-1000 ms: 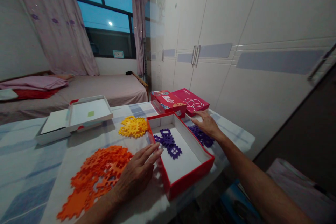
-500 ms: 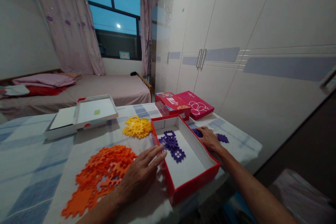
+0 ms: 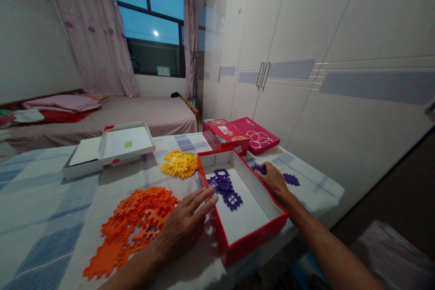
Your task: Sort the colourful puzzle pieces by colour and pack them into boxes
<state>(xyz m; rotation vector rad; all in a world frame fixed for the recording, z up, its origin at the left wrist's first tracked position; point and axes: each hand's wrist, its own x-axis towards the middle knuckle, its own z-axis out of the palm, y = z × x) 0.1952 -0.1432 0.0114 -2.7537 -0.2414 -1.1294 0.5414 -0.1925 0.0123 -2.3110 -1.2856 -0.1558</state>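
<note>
My left hand (image 3: 190,217) lies with its fingers stretched out, their tips on the left rim of a shallow red box (image 3: 251,244) with a white inside. Several purple toothed plastic building pieces (image 3: 233,200) lie in a small heap inside, towards the left wall. Beyond the box's right wall, my right hand (image 3: 273,181) has its fingers curled on purple pieces (image 3: 258,169) on the table; its thumb is mostly hidden. Another purple piece (image 3: 291,179) lies flat to the right of that hand.
Left of my left hand spreads a large heap of orange pieces (image 3: 136,217). A yellow heap (image 3: 180,164) lies behind the red box. Further back stand a closed red box (image 3: 224,136), a flat crimson box (image 3: 260,135) and an opened white box (image 3: 83,170). A checked cloth covers the table (image 3: 44,208).
My right hand's fingers have curled more closely around the purple pieces beside the box. My left hand stays at the box's rim. The whole view has shifted slightly.
</note>
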